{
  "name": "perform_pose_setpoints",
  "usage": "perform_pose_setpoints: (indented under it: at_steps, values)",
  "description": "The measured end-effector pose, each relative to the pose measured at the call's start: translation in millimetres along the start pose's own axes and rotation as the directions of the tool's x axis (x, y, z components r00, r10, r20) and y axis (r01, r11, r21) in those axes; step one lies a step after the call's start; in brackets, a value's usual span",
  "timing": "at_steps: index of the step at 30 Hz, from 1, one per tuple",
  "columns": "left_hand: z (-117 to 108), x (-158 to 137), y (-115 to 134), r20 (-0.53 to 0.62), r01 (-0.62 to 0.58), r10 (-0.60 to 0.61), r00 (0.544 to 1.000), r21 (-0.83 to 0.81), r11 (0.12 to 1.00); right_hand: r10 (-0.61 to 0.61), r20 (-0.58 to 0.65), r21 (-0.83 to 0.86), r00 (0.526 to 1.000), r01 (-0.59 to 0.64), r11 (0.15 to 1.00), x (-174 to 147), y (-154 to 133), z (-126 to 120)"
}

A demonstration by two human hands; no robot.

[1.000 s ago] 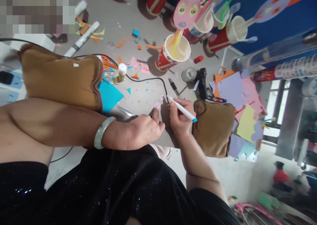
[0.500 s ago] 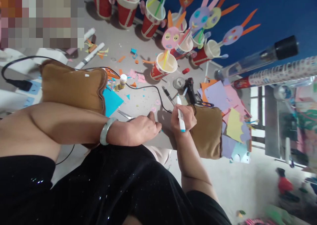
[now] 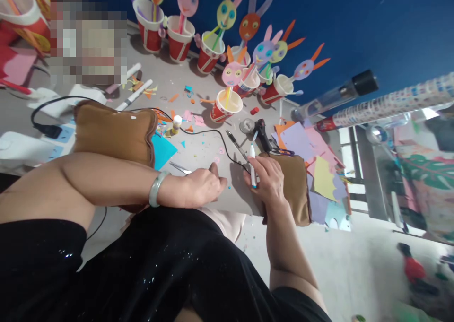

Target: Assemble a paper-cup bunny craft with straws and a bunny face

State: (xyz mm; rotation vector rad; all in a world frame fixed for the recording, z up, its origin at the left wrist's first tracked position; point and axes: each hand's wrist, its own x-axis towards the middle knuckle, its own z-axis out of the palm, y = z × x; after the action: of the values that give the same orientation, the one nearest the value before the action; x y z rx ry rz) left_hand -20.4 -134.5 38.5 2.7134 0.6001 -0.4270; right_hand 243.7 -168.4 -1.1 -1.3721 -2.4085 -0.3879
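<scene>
My right hand (image 3: pixel 271 178) has its fingers around a white marker (image 3: pixel 253 167) with a blue end, pointing away from me above the table. A brown cushion (image 3: pixel 298 189) lies beneath and to the right of that hand. My left hand (image 3: pixel 205 186), wearing a pale bracelet at the wrist, rests on the table with curled fingers; whatever they may hold is hidden. Beside it lie scissors (image 3: pixel 180 167), partly covered by the hand. Just beyond its fingertips are small pink paper circles (image 3: pixel 217 160) with markings. A black pen (image 3: pixel 236 143) lies ahead of my right hand.
Red paper cups (image 3: pixel 180 45) with paper rabbit heads line the back; one cup (image 3: pixel 227 105) stands nearer. A hot glue gun (image 3: pixel 261 135) and coloured paper sheets (image 3: pixel 324 175) are at right. Another brown cushion (image 3: pixel 115 133), a black cable (image 3: pixel 202 132) and paper scraps lie around.
The fingers of my right hand have loosened and spread somewhat around the marker, which sits slightly lower and more upright. My left hand stays nearly still. The camera view has shifted.
</scene>
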Motion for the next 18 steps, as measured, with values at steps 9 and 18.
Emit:
perform_pose_setpoints:
  at_steps: [9,18]
  values:
    - [14.9,5.6,-1.4,-0.061,0.001,0.001,0.998,0.033,0.999,0.049,0.047,0.078,0.998,-0.053,0.996,-0.2,29.8,17.6]
    - [17.1,7.5,-1.8,-0.063,0.018,-0.017,0.998,0.01,1.0,0.049,0.117,0.107,0.992,-0.061,0.992,7.1,41.5,25.2]
